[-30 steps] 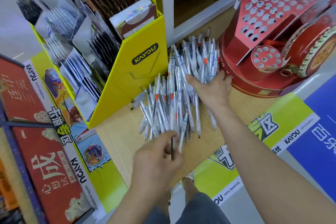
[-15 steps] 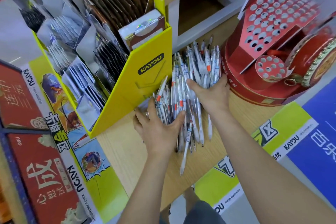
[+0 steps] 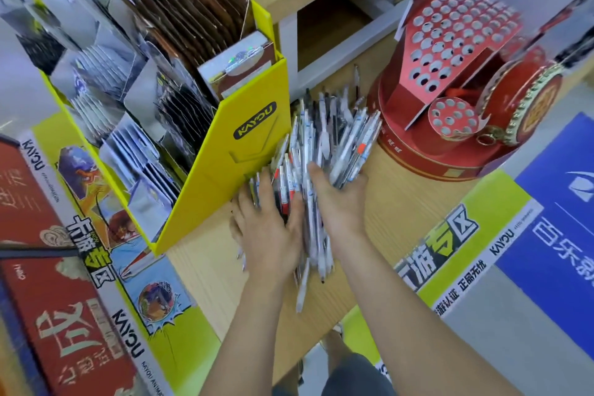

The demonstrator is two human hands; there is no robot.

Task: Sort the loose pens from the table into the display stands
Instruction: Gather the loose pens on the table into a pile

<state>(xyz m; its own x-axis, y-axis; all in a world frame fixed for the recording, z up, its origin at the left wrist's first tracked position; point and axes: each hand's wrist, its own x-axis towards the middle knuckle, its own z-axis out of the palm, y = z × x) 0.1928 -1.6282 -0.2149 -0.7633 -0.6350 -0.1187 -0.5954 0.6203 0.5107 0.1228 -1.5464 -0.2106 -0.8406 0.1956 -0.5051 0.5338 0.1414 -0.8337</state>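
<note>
pens (image 3: 321, 138) — heap just right of yellow stand (image 3: 244, 151) | left hand (image 3: 270, 225) beside the stand, straight fingers pressing the heap | right hand (image 3: 340, 202) farther from stand — fingers hidden under pens, grip unclear

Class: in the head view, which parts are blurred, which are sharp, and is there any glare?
Head view: motion blur smears the pens and the red stand; the logo on the yellow stand is sharp; a small glint shows on the foil box; light is even.

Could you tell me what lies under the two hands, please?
A heap of pens on the table. The left hand and right hand cover its near part, hiding those pens.
</note>
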